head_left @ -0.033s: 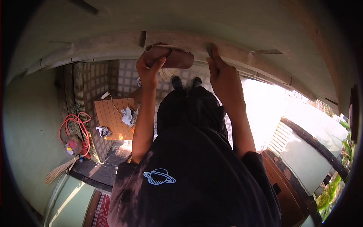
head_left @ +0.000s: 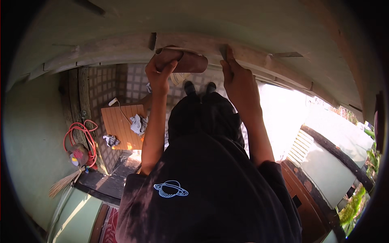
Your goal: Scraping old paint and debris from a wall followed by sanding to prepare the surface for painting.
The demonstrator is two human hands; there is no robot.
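One curled brown sheet (head_left: 190, 62) lies in the left hand (head_left: 159, 77), fingers wrapped round its left end and thumb toward the viewer; its long axis runs left to right, so its free end points toward the right hand (head_left: 244, 83), which is well apart from it and pinches a small dark flat piece (head_left: 223, 52) by the pale beam (head_left: 255, 56) on the far side. Near the feet sits a tan bag-like thing (head_left: 180, 78), its contents impossible to tell; farther left, a slatted wooden table (head_left: 115, 129) bears crumpled paper (head_left: 139, 124).
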